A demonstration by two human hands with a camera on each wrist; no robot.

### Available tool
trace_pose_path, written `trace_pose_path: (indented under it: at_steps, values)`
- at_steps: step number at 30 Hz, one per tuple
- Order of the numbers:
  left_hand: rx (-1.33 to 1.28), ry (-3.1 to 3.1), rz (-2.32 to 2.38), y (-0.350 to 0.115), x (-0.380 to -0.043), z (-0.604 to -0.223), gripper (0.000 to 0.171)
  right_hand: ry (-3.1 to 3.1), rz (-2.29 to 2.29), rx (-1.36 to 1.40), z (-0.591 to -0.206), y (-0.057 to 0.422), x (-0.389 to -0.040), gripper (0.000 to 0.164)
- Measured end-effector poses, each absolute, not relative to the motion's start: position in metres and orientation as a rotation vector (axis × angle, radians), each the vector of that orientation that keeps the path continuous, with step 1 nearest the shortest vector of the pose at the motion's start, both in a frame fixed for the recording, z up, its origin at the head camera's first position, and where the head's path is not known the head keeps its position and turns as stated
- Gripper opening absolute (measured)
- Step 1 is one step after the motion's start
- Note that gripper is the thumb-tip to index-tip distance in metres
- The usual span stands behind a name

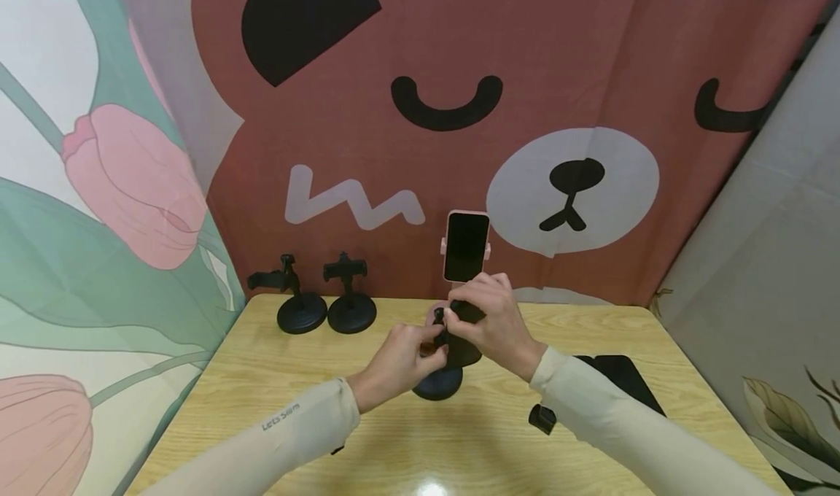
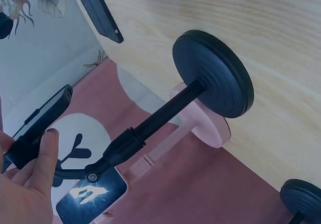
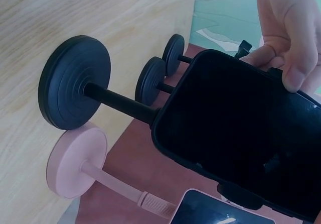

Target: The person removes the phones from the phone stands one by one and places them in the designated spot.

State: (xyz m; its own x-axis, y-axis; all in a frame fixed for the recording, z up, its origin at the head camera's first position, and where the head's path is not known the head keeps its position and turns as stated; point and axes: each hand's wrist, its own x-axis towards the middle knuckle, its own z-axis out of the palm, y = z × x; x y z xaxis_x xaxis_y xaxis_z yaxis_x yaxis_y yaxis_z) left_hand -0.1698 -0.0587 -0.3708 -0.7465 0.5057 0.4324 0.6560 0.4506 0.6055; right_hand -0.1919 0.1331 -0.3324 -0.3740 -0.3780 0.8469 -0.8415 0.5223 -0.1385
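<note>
A black phone (image 3: 235,118) sits in the clamp of a black phone stand (image 2: 165,113). The stand's round base (image 1: 438,385) rests on the table. My left hand (image 1: 402,361) grips the clamp at the phone's left side; the right wrist view shows its thumb at the phone's edge, with fingers curled behind. From the other side, my right hand (image 1: 492,321) pinches the upper part of the phone with thumb and bent fingers. Most of that hand lies outside both wrist views. Just behind, a pink stand holds a phone in a pink case (image 1: 467,246).
Two black stands (image 1: 351,312) with nothing in their clamps stand at the back left of the wooden table (image 1: 262,408). Another black phone (image 2: 100,14) lies on the right side, partly behind my right sleeve in the head view. Printed curtains (image 1: 341,131) hang behind the table.
</note>
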Motion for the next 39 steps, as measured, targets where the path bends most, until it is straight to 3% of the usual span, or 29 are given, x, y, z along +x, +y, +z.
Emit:
trace_pose_path:
  at_steps: [14,22,39]
  values:
    - [-1.085,-2.444,-1.302,-0.062,-0.173,-0.378,0.034,-1.943,0.791,1.02,-0.334,0.138,-0.196,0.014]
    - [-1.13,-2.41,-1.368,-0.064,-0.176,-0.38,0.026,-1.915,0.835,1.049,-0.335,0.142,-0.195,0.013]
    - [-1.133,-2.402,-1.439,-0.064,-0.173,-0.385,0.035,-1.868,0.998,1.119,-0.339,0.153,-0.19,0.013]
